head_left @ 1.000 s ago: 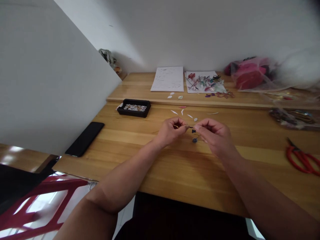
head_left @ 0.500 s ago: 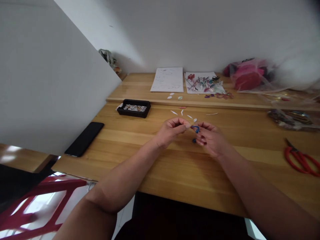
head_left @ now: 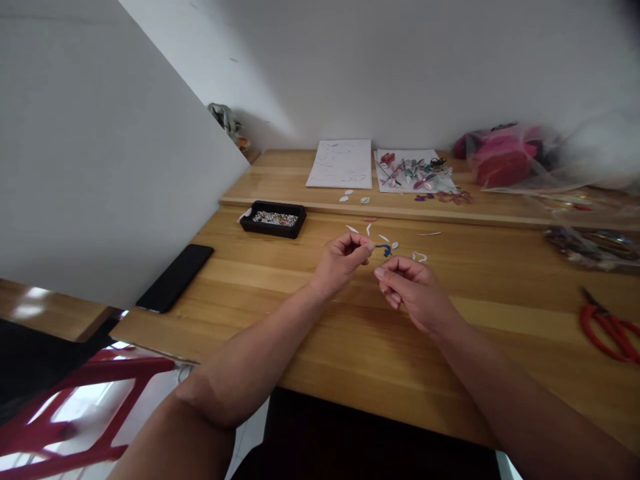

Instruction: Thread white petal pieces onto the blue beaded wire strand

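Between the thumb and forefinger of my left hand [head_left: 344, 261], one end of a small curved blue piece [head_left: 384, 249] is pinched; its free part points right, and its material is unclear. My right hand [head_left: 414, 291] is just below and to the right, apart from the blue piece. Its thumb and forefinger are pressed together, and anything between them is too small to make out. White leaf-shaped cutouts [head_left: 369, 229] and a pink one [head_left: 370, 220] lie beyond my hands. A white curved cutout [head_left: 420, 257] is just behind my right hand.
A black tray [head_left: 295, 227] of beads and a black phone [head_left: 175, 277] lie to the left. Red-handled scissors [head_left: 607, 327] are at the right. On the raised shelf are a drawn-on sheet [head_left: 340, 160], colourful flower pieces [head_left: 415, 170] and a pink bundle in plastic [head_left: 505, 160].
My right hand has come away from the blue piece and moved slightly down. My left hand still pinches the piece. The white curved cutout behind my right hand is now visible.
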The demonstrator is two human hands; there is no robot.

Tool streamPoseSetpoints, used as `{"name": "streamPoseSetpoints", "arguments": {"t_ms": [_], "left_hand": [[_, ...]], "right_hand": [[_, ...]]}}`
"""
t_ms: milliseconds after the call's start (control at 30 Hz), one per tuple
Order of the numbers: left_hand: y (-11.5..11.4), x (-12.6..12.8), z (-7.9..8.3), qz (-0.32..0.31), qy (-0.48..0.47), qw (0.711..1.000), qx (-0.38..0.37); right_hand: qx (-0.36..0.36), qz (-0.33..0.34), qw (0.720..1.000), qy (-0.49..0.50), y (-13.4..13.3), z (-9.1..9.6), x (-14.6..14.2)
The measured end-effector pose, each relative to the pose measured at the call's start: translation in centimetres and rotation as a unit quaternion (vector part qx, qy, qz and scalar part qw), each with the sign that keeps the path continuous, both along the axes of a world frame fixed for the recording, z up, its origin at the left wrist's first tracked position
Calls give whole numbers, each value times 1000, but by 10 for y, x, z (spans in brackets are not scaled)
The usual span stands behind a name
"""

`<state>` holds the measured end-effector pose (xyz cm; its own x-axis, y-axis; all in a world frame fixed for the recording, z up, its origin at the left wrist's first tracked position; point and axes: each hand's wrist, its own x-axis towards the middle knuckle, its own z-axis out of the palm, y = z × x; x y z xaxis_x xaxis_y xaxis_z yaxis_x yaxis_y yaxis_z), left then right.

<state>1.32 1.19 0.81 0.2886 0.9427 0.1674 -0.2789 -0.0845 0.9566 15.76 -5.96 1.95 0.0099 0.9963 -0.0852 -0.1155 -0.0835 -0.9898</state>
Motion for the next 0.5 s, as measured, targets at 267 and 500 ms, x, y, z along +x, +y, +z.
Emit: {"name": "streamPoseSetpoints", "arguments": {"t_ms": [267,500], "left_hand": [[-2,0,0,-18,106,991,77],[-5,-6,7,-100,152,975,127]], "right_hand": [[143,-47,967,-205,-7,9,3],[122,-51,973,-188,-2,22,16]]}}
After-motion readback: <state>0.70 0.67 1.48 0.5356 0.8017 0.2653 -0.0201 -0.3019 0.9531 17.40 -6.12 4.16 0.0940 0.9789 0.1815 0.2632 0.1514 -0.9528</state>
